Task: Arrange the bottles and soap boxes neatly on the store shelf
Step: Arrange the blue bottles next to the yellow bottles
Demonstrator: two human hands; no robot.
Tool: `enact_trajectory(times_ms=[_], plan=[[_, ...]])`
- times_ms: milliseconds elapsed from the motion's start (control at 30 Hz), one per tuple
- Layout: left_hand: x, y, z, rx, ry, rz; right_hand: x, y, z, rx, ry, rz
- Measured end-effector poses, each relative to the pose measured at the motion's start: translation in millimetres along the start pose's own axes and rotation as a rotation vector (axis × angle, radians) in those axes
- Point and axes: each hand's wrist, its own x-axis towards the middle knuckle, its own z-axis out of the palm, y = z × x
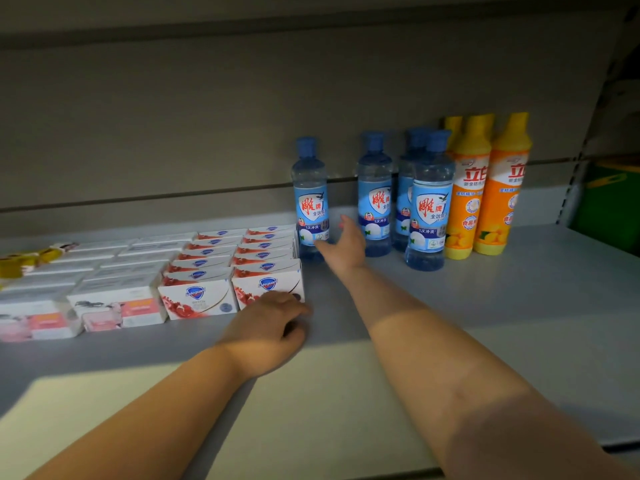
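Grey store shelf (519, 306), dim light. Red-and-white soap boxes (235, 271) in rows; front-right box (268, 284) taken as landmark. Left hand (268, 327) rests against its front, fingers curled, holding nothing. Right hand (341, 245), beyond and to its right, fingers spread, touches leftmost blue bottle (310, 199). Further right: three blue bottles (429, 209), then orange bottles (485, 188).

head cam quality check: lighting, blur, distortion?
Head view: dim overall, with a bright patch on the shelf front edge; soap boxes at far left blurred; wide-angle bends the shelf back and leans the orange bottles; blue bottle labels stay legible.
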Motion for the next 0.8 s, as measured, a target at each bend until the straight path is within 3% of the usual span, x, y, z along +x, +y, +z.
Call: enact_trajectory(times_ms=[167, 333, 467, 800], plan=[[4, -5, 2, -0.044, 0.036, -0.016, 17, 4, 10, 0.110, -0.109, 0.038], [6, -6, 5, -0.067, 0.060, -0.005, 18, 5, 14, 0.141, -0.142, -0.045], [6, -7, 4, -0.082, 0.080, 0.000, 3, 3, 4, 0.110, -0.109, -0.011], [0, -7, -4, 0.006, -0.063, 0.081, -89, -6, -59, 0.186, -0.111, -0.037]])
